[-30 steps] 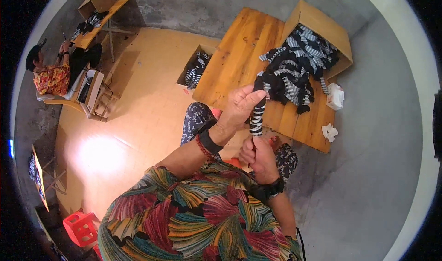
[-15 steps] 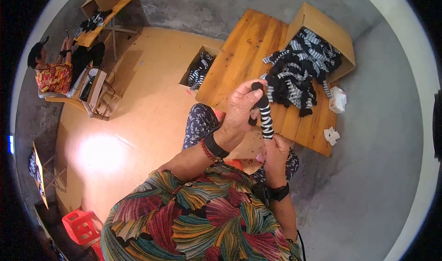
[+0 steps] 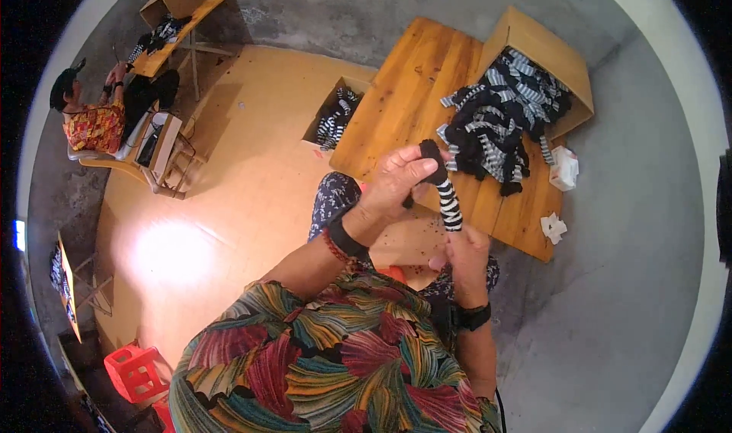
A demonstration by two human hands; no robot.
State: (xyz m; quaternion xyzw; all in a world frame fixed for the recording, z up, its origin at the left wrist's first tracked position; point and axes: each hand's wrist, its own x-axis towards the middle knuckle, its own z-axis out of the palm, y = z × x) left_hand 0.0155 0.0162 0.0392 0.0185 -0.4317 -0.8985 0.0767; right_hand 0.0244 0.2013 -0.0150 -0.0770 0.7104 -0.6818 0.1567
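As the black end of a b/w knit piece (image 3: pixel 450 206) is pinched btwn thumb & fingers of the L hand (image 3: pixel 387 187), its striped end is met just below by the R hand (image 3: pixel 467 256), exact hold can't be told! Beyond the grip, a knit heap (image 3: pixel 492 138) is spread from a tipped carton (image 3: pixel 545 40) across a wooden table (image 3: pixel 404 86).

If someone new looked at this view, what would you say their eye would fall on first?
Probably the colourful fan-patterned shirt filling the lower middle. Just above it, the left hand grips a black-and-white knitted piece whose striped end meets the right hand. At upper right, dark striped knitwear spills from a cardboard box onto a wooden table.
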